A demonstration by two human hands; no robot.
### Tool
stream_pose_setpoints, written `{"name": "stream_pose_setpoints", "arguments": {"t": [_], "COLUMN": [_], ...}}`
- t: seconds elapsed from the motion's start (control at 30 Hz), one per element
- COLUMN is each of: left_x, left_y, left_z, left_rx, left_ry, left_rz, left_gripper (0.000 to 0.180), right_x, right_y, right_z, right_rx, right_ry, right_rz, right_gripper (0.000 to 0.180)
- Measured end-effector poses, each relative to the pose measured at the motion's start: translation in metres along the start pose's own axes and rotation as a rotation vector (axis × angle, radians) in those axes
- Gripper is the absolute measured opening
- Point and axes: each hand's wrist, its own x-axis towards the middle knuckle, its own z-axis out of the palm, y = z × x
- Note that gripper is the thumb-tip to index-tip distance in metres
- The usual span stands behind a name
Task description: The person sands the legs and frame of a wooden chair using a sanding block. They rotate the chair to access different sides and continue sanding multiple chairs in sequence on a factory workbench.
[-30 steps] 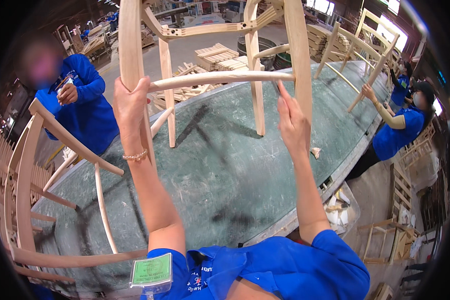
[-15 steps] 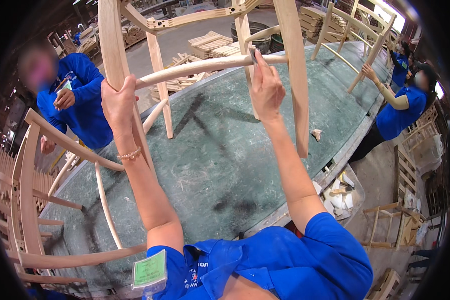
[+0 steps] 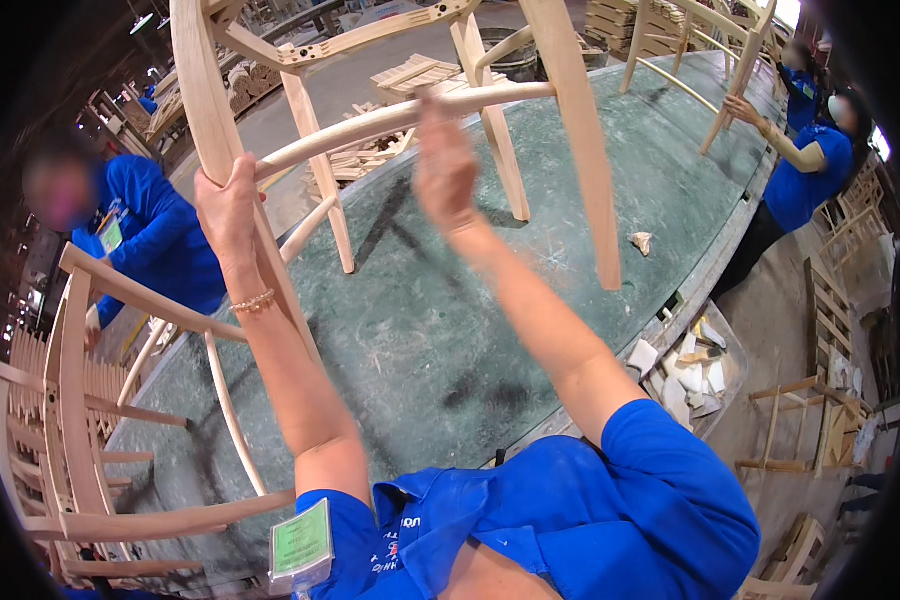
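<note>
A bare wooden chair frame stands on the green worktable, its legs pointing down. My left hand is closed round the near left leg, where the curved rail joins it. At the middle of that rail is my right hand, smeared by motion. Its fingers press on the rail with a small dark, flat piece under the tips that looks like sandpaper. The piece itself is blurred and mostly hidden by the fingers.
More chair frames crowd the left side. A co-worker bends there; another holds a chair at the far right. A wood chip lies on the table. Beside its right edge sits a bin of scraps.
My right hand has slid left along the rail, from near its right end to its middle. My left hand keeps its hold. The co-worker on the left has bent lower.
</note>
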Motion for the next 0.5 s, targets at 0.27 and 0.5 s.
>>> {"name": "stream_pose_setpoints", "arguments": {"t": [0.27,0.5], "left_x": [0.016,0.023], "left_y": [-0.009,-0.012], "left_z": [0.001,0.0], "left_rx": [-0.024,-0.066], "left_ry": [-0.012,-0.045], "left_rz": [0.029,0.009], "left_gripper": [0.04,0.039], "right_x": [0.001,-0.014], "right_y": [0.021,-0.048], "right_z": [-0.008,0.046], "right_rx": [-0.067,0.166], "right_ry": [-0.022,-0.273], "right_rz": [0.06,0.04], "right_gripper": [0.057,0.057]}}
